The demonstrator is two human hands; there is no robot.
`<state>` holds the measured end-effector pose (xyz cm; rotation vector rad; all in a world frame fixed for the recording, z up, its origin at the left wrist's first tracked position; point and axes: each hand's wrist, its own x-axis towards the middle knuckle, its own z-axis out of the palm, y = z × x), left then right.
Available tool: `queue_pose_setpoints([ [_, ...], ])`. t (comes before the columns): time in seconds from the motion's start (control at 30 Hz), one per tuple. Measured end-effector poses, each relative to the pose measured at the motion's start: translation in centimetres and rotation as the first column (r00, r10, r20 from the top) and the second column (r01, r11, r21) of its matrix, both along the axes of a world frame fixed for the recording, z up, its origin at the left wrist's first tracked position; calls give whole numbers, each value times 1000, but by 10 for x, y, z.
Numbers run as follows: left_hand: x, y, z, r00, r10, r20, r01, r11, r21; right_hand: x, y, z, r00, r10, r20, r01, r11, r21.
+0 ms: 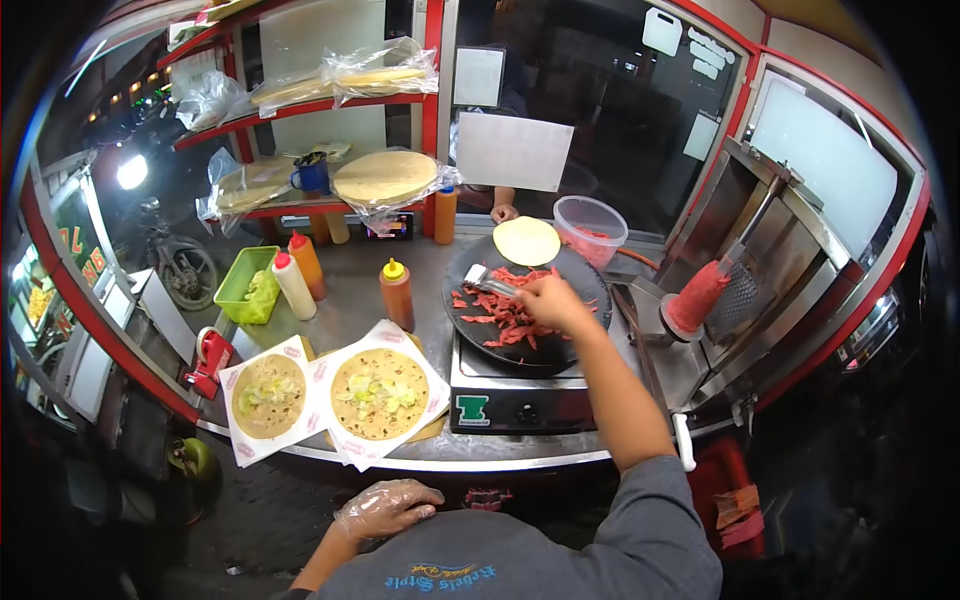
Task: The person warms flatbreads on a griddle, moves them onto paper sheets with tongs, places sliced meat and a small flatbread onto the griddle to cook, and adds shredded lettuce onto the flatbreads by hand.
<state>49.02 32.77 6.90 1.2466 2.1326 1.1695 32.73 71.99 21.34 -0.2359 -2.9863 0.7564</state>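
Observation:
My right hand [548,303] is closed around metal tongs [497,286], their flat end over the shredded reddish meat [515,322] in the round black pan [470,335]. A pale flatbread [527,241] lies at the pan's far edge. In a clear plastic glove, my left hand [390,507] rests by my belly with fingers loosely bent and nothing visible in them. On the counter in front of it, two flatbreads, a left one [262,413] and a right one [350,408], sit on printed paper with chopped pale-green vegetable on top.
Sauce bottles [397,298], a green basket [240,298] and a red device [208,362] stand to the left. Behind the pan is a clear tub [590,215] of meat. A meat spit [698,297] stands right. Another person's hand [504,212] shows behind the counter.

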Motion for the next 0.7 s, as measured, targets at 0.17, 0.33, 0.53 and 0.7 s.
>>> queue_pose_setpoints([
  [0.17,10,-17,-17,990,143,18,-144,986,83,48,81,-7,989,-31,-145,17,995,-96],
  [0.33,29,-45,-30,955,267,133,-281,954,103,114,90,-38,841,-126,-526,128,991,-33],
  [0.53,5,-57,-32,986,160,50,-163,985,57,191,119,-93,746,-565,-352,633,765,115],
  [0.7,-20,-38,-20,999,30,-15,-29,995,92,207,105,-114,731,-659,-181,673,650,352],
])
